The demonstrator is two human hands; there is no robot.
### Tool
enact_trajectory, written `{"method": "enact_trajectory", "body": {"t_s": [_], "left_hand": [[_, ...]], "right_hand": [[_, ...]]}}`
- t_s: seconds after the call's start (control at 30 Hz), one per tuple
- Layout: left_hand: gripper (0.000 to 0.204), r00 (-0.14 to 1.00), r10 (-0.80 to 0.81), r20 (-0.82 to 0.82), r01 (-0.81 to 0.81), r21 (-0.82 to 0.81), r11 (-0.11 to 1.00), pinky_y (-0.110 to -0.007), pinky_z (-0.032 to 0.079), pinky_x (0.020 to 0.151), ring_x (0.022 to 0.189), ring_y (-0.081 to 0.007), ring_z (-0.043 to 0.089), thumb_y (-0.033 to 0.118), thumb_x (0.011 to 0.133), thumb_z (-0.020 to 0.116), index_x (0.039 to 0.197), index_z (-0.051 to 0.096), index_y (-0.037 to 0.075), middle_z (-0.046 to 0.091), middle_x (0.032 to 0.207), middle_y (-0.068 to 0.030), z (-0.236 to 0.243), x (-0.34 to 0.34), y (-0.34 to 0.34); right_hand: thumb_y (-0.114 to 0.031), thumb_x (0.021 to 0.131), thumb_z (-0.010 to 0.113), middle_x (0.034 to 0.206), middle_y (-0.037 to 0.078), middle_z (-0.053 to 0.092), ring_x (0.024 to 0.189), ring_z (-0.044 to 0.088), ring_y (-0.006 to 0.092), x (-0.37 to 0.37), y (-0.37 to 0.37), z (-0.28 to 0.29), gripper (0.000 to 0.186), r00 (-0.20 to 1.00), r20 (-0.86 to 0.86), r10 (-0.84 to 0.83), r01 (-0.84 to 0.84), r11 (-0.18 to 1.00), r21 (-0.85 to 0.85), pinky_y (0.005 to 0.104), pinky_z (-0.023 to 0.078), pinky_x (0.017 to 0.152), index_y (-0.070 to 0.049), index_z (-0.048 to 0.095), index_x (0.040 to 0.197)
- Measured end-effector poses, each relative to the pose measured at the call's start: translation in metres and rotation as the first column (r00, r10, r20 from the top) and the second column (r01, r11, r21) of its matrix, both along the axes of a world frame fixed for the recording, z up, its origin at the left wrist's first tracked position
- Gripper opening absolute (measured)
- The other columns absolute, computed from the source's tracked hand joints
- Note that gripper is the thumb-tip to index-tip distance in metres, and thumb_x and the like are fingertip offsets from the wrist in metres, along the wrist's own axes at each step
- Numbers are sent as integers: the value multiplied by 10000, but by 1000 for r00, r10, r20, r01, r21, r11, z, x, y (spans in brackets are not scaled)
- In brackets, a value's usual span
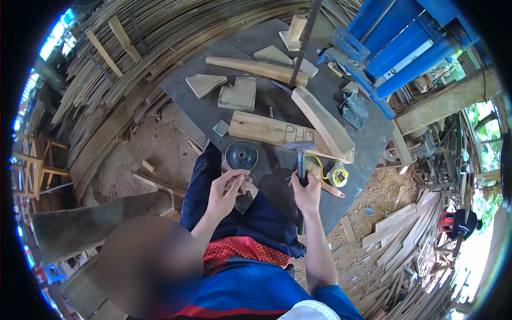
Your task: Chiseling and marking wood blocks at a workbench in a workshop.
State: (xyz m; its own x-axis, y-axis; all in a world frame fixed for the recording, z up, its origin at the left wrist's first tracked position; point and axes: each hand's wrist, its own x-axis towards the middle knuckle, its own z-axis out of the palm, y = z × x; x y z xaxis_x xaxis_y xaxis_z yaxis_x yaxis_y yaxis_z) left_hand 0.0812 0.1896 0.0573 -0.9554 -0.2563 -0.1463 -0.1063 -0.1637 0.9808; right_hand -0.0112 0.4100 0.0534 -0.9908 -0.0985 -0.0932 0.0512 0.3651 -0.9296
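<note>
A strip of desk (274, 166) lay open between the black disc (241, 155) and the hammer (301, 162); a long board (255, 127) blocked the far side.

Wooden slats (160, 32) stacked at upper left, a blue-painted metal machine (410, 34) seen at upper right, loose boards (406, 233) heaped at lower right, a red stool (446, 222) placed at far right
</note>
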Motion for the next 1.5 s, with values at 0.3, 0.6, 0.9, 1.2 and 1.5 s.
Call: {"method": "enact_trajectory", "body": {"t_s": [0.3, 0.6, 0.9, 1.2, 1.5], "left_hand": [[217, 1000, -16, 16, 17, -114, 993, -210, 493, 604, 720, -63, 614, 114, 962, 674, 1132, 710, -15, 716, 961, -78, 16, -39, -24], [200, 915, -225, -335, -180, -838, 515, -289, 542, 623, 699, -158, 659, 143, 896, 737, 1048, 726, 12, 736, 911, -116, 21, -139, -65], [279, 942, -198, -270, -4, -601, 799, -286, 574, 774, 806, -174, 728, 105, 892, 725, 1157, 658, 53, 762, 928, -67, 3, -158, -65], [145, 875, -285, -393, -136, -762, 634, -298, 531, 759, 761, -185, 679, 100, 904, 694, 1041, 682, 52, 760, 873, -30, 2, -163, -68], [122, 861, -314, -399, -152, -793, 590, -328, 486, 846, 770, -203, 660, 141, 902, 701, 1010, 687, 86, 756, 884, 0, 0, -161, -72]], "right_hand": [[-195, 962, 677, 764, 70, 672, 683, 644, 149, 18, 10, 6, 238, 995, -24, -92, 92, 996, -3, 279, 495, 642, 26, 624, 1033], [-305, 1022, 570, 596, -8, 404, 362, 362, 83, 23, 23, 3, 261, 974, 216, -65, 141, 922, -361, 245, 275, 302, -60, 485, 1057], [-338, 1022, 564, 637, -8, 421, 371, 359, 76, 26, 24, 6, 375, 973, 232, -15, 109, 912, -397, 238, 283, 307, -10, 480, 1182], [-233, 999, 606, 621, -9, 443, 385, 367, 63, 25, 22, 8, 270, 963, 269, -37, 158, 883, -442, 228, 292, 327, -21, 502, 1130], [-248, 999, 612, 623, -11, 440, 383, 371, 61, 25, 22, 8, 281, 964, 263, -28, 145, 887, -438, 227, 289, 327, -27, 501, 1134]]}}
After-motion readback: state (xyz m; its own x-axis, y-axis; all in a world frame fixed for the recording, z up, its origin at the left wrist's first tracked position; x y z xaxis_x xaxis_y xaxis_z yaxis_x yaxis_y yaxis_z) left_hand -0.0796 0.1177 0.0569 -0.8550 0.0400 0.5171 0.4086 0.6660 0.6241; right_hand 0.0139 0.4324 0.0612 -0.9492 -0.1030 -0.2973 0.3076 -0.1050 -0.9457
